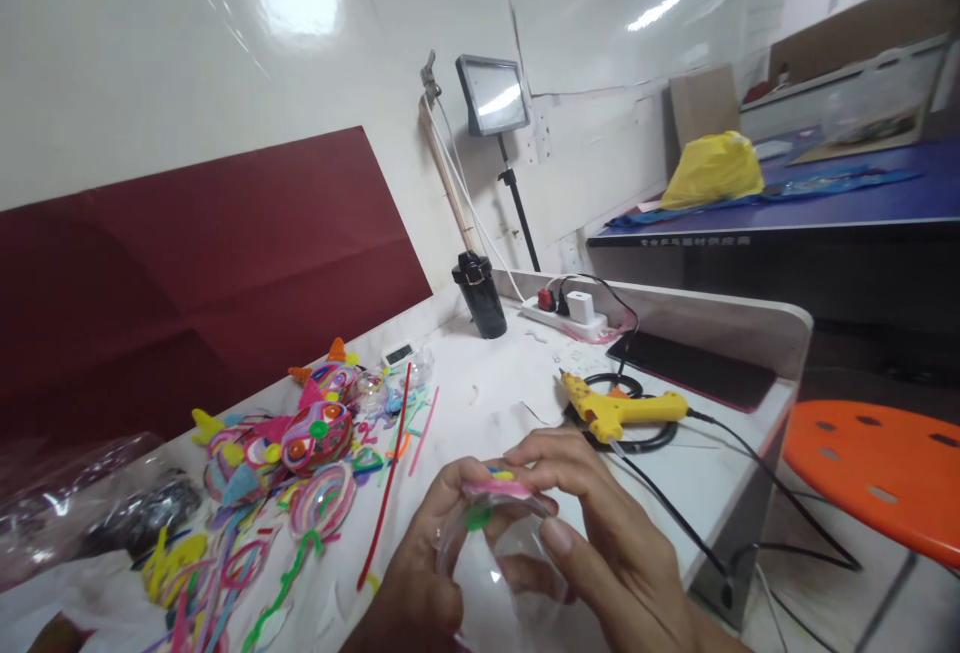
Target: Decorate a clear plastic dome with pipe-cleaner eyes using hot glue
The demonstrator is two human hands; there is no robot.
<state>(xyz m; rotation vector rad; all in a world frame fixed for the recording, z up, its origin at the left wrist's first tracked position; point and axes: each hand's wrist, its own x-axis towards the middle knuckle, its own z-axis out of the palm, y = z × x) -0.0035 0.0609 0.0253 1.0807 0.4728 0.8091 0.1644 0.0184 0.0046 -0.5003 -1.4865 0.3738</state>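
Observation:
Between both hands is a clear plastic ball or cup shape (pixel 480 583), close to me above the table's front. Pink and yellow pieces lie along its top edge, and a green dot shows on its near side. My left hand (pixel 431 563) wraps round its left side. My right hand (pixel 600 533) grips the right side, thumb in front and fingers over the top. The fingers partly hide the pieces at the top. A yellow glue gun (pixel 622 408) rests on the table beyond my right hand. Left of my hands lies a red pipe cleaner (pixel 386 478).
Colourful decorated balls (pixel 315 433) and loose pipe cleaners (pixel 285 583) crowd the left side. At the back stand a black cup (pixel 482 303) and a power strip (pixel 570 318). A dark tablet-like slab (pixel 694 370) lies right, beside the raised table edge. An orange stool (pixel 877 463) stands beyond it.

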